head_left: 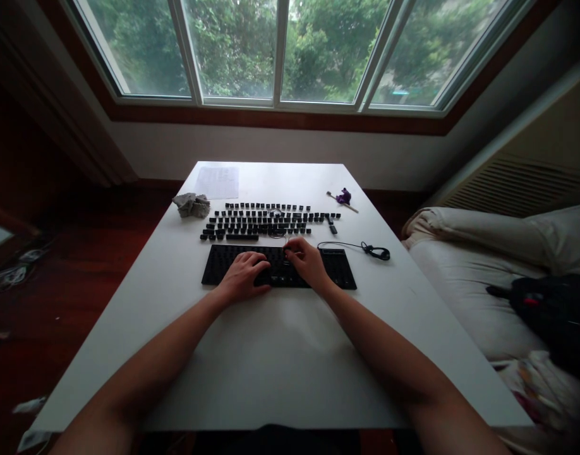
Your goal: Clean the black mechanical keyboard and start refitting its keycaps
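Observation:
A black keyboard (pixel 218 265) lies on the white table, with most of its keycaps off. My left hand (pixel 242 275) rests on its left-middle part, fingers loosely stretched and holding nothing. Over the upper middle of the keyboard, my right hand (pixel 304 258) is closed in a pinch. A small dark thing shows at its fingertips, too small to name for certain. Loose black keycaps (pixel 256 221) stand in rows just beyond the keyboard, and the long space bar (pixel 242 237) lies in the nearest row. Thin wire shows near the right fingertips.
A coiled black cable (pixel 376 251) lies right of the keyboard. A grey cloth (pixel 191 205) and a sheet of paper (pixel 218 182) are at the back left. A brush (pixel 351 207) and a purple crumpled thing (pixel 344 196) lie at the back right. A sofa (pixel 460 297) stands beside the table (pixel 280 366).

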Demonstrator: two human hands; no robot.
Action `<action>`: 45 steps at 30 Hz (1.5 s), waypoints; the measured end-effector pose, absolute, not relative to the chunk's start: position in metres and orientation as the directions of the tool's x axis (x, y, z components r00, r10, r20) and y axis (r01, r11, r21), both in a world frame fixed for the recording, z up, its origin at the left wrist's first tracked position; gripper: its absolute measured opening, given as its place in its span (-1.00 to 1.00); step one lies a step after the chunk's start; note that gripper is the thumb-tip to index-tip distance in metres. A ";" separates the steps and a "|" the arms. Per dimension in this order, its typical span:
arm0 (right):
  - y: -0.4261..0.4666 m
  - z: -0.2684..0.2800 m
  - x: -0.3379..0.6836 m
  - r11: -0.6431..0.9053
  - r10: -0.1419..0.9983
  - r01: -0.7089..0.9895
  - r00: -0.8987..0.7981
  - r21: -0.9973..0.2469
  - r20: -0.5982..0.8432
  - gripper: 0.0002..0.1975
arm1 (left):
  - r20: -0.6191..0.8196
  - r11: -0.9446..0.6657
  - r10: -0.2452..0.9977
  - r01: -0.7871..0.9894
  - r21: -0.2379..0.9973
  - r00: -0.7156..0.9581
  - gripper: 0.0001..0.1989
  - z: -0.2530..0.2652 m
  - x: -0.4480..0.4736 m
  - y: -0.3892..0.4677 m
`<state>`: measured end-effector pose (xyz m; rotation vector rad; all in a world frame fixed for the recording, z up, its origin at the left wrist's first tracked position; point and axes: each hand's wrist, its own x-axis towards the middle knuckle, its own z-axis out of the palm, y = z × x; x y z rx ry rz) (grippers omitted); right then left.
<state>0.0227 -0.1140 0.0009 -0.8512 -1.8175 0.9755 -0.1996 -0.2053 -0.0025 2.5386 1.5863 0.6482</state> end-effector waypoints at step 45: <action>-0.134 0.028 0.024 0.738 0.444 0.115 -0.824 -0.665 0.351 -0.89 | 0.308 -0.476 0.868 0.831 0.288 0.391 -0.48 -0.005 -0.203 -0.203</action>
